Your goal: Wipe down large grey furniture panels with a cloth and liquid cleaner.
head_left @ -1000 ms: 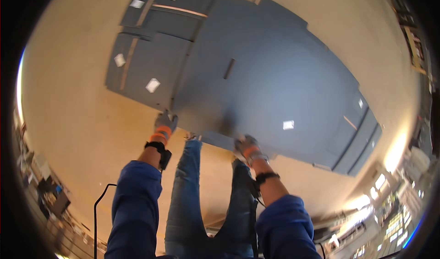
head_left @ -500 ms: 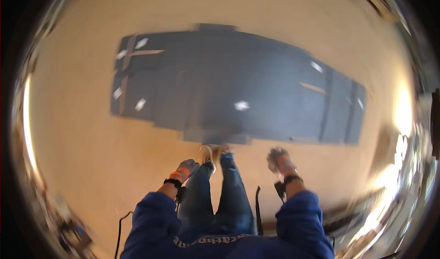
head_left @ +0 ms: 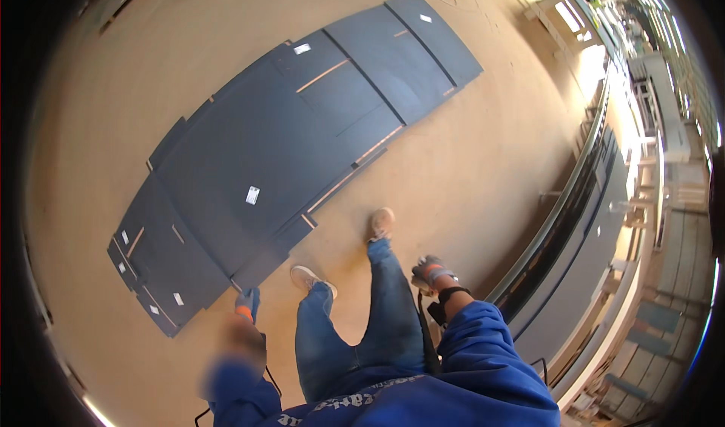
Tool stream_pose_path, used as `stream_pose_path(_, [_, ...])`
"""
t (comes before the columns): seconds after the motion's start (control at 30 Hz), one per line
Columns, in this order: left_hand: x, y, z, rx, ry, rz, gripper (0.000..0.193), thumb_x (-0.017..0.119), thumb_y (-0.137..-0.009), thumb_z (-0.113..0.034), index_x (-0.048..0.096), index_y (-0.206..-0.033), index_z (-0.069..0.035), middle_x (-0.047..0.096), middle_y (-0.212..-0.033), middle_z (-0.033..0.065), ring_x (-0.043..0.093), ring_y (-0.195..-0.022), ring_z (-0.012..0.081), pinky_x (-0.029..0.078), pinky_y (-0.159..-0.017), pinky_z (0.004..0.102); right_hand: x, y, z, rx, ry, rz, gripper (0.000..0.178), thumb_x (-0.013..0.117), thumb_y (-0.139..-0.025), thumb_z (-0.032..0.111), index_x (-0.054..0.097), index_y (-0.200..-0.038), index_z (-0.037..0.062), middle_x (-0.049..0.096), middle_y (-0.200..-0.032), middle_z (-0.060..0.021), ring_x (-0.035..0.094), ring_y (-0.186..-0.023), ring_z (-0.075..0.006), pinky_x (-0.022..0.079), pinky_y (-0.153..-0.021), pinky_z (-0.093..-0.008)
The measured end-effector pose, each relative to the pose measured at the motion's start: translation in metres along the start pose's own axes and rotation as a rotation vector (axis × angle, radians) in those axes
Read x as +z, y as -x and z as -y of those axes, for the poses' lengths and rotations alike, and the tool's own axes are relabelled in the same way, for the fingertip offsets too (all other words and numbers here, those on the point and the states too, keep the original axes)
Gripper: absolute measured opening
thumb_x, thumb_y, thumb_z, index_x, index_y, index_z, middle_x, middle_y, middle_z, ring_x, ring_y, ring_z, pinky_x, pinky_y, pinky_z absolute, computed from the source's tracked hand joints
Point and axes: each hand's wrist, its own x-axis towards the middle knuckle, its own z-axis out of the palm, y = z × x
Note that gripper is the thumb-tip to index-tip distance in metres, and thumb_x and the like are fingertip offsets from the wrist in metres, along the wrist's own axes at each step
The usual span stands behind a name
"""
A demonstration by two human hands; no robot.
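The big dark flat sheet [head_left: 302,155] lies on the floor [head_left: 468,170], its long side running from lower left to upper right. The left hand [head_left: 246,304] is nearest, at its lower corner; I cannot tell whether it grips. The right hand [head_left: 429,271] holds nothing, well apart.

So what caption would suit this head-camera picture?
Standing person's gloved left hand at a dark flat sheet's corner on the floor; right hand free.

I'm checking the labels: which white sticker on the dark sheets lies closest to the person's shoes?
The white sticker mid-sheet on the large dark sheet; the others sit at the far upper end or the lower-left corner.
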Motion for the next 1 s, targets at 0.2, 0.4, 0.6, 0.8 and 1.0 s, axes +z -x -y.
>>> stream_pose_path(0.2, [0.102, 0.064, -0.003, -0.257, -0.831, 0.169, 0.042, 0.056, -0.089, -0.04, 0.066, -0.101, -0.001, 0.068, -0.098, 0.0169, 0.066, -0.081, 0.0298, 0.049, -0.072, 0.0417, -0.013, -0.066, -0.163, 0.224, -0.078, 0.119, 0.053, 0.065, -0.077, 0.038, 0.061, -0.119, 0.0073, 0.061, -0.121, -0.0175, 0.059, -0.111, -0.0347, 0.048, -0.095, -0.0402])
stream_pose_path(0.4, [0.226, 0.062, -0.09, -0.118, -1.152, -0.032, 0.063, 0.057, -0.083, -0.049, 0.059, -0.121, 0.001, 0.057, -0.126, 0.0234, 0.052, -0.12, 0.0384, 0.042, -0.1, 0.0437, -0.113, -0.126, -0.208, 0.287, -0.36, -0.013, 0.062, 0.072, -0.07, 0.039, 0.051, -0.117, 0.004, 0.065, -0.109, -0.0174, 0.063, -0.101, -0.0331, 0.049, -0.088, -0.0395])
stream_pose_path(0.6, [0.427, 0.067, -0.249, -0.043, -0.948, 0.062, 0.075, 0.062, -0.08, -0.049, 0.044, -0.134, 0.0, 0.047, -0.136, 0.0254, 0.044, -0.128, 0.038, 0.036, -0.106, 0.0426, -0.227, -0.193, -0.28, 0.175, -0.536, 0.029, 0.072, 0.074, -0.07, 0.036, 0.037, -0.122, 0.0018, 0.063, -0.111, -0.0162, 0.062, -0.103, -0.029, 0.048, -0.09, -0.0368])
stream_pose_path(0.8, [0.465, 0.041, -0.304, -0.042, -0.893, -0.046, 0.09, 0.062, -0.079, -0.054, 0.028, -0.144, -0.003, 0.033, -0.146, 0.0228, 0.034, -0.135, 0.0369, 0.031, -0.11, 0.0427, -0.288, -0.224, -0.175, -0.002, -0.565, 0.07, 0.087, 0.074, -0.073, 0.038, 0.022, -0.131, 0.0002, 0.061, -0.117, -0.0167, 0.059, -0.109, -0.0274, 0.045, -0.094, -0.0352])
stream_pose_path(1.0, [0.503, -0.042, -0.352, -0.199, -0.834, -0.205, 0.1, 0.062, -0.076, -0.061, 0.024, -0.146, -0.002, 0.029, -0.148, 0.0242, 0.03, -0.138, 0.0383, 0.029, -0.111, 0.0438, -0.402, -0.268, -0.052, -0.106, -0.498, 0.078, 0.103, 0.073, -0.075, 0.04, 0.007, -0.141, -0.0014, 0.059, -0.124, -0.0173, 0.057, -0.115, -0.0257, 0.042, -0.098, -0.0335])
